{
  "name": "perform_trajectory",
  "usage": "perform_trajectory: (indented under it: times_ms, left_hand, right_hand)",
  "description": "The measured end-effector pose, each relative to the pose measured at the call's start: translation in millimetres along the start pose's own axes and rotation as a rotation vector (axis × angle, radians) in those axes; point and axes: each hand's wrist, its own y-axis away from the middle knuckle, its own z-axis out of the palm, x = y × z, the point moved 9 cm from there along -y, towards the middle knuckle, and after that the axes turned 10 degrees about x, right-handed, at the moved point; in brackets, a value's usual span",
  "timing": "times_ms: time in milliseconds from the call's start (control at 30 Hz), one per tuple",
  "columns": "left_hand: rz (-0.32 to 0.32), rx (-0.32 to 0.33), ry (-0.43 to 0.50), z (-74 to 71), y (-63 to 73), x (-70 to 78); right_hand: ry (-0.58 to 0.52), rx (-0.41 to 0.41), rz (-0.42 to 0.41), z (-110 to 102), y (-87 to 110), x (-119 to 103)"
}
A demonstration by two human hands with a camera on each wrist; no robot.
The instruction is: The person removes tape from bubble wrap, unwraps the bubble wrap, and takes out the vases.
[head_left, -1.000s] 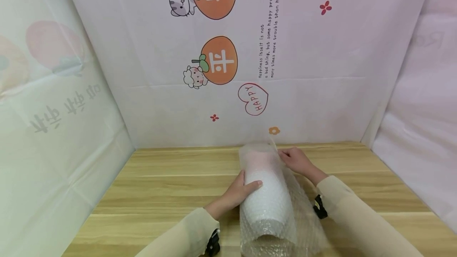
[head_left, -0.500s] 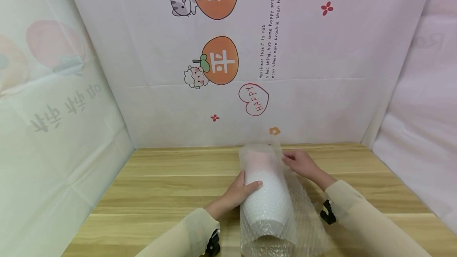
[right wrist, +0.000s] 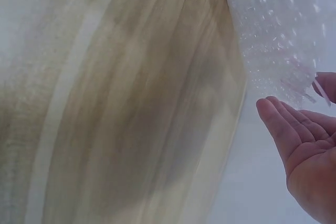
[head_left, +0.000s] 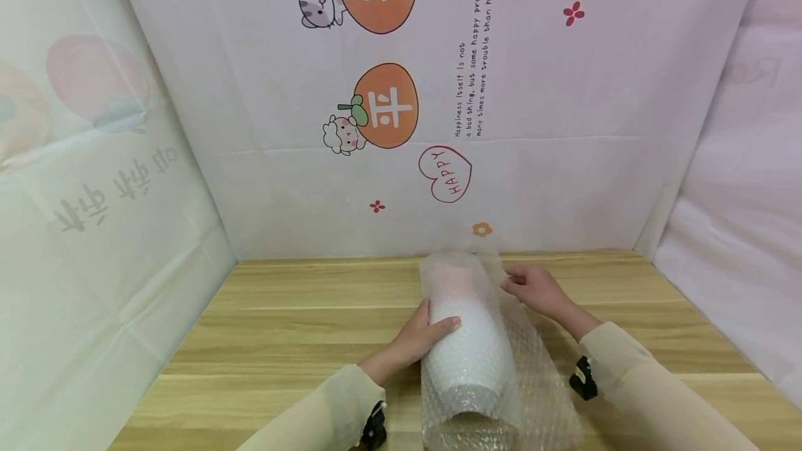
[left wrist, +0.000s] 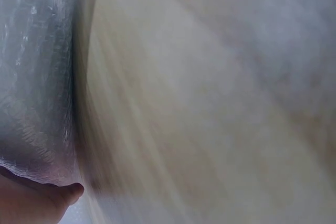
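A tall white object with a pink far end lies on its side, rolled in bubble wrap (head_left: pixel 468 353), on the wooden table (head_left: pixel 301 326). My left hand (head_left: pixel 418 336) holds the roll's left side, thumb laid over the top; the left wrist view shows only a fingertip (left wrist: pixel 65 195) against the bubble wrap (left wrist: pixel 37 66). My right hand (head_left: pixel 532 289) is at the roll's far right and pinches the loose edge of the wrap. In the right wrist view its fingers (right wrist: pixel 294 129) lie under the hanging edge of the bubble wrap (right wrist: pixel 278 30), thumb at the frame's right edge.
A loose flap of wrap (head_left: pixel 545 395) spreads on the table to the right of the roll. Printed white cloth walls (head_left: pixel 438 124) close in the table at the back and on both sides. Bare wood lies left of the roll.
My right hand has drawn a little to the right and toward me with the wrap's edge. The left hand and the roll have stayed put.
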Motion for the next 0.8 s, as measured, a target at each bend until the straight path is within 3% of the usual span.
perform_trajectory:
  times_ms: [800]
  left_hand:
    - [-0.011, 0.001, -0.007, 0.0, 0.5, -2.1]
  right_hand:
    - [0.085, 0.014, -0.001, -5, 9.9, 21]
